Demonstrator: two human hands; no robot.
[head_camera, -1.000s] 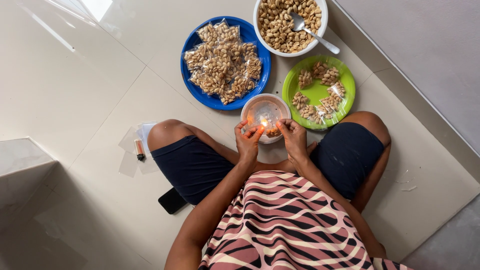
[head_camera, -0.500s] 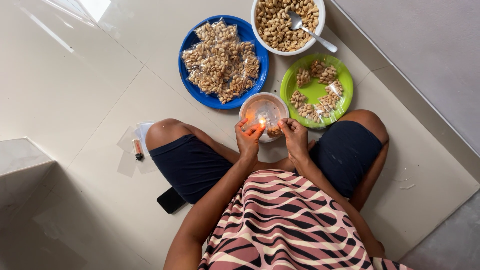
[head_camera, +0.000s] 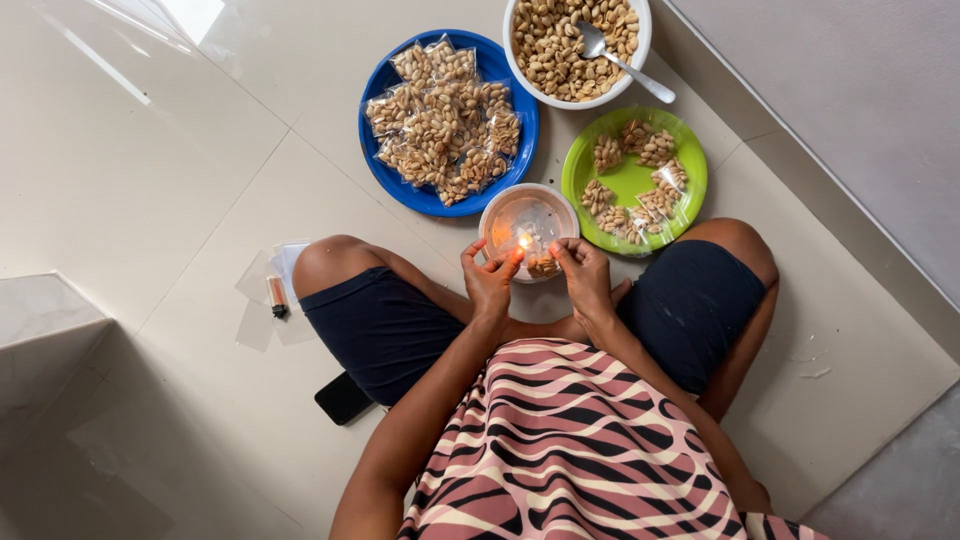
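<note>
Bright, even daylight fills the scene, sharp from edge to edge with no motion blur. A white patch of glare (head_camera: 190, 15) sits at the top left of the frame, with thin bright streaks beside it on the glossy floor tiles (head_camera: 150, 150). The lower left of the frame falls into soft grey shadow. A small warm orange flame (head_camera: 522, 241) glows near the centre, tinting the clear bowl (head_camera: 527, 220) around it. The wide lens bends straight tile lines slightly toward the edges. Shadows under the plates are faint and short.
</note>
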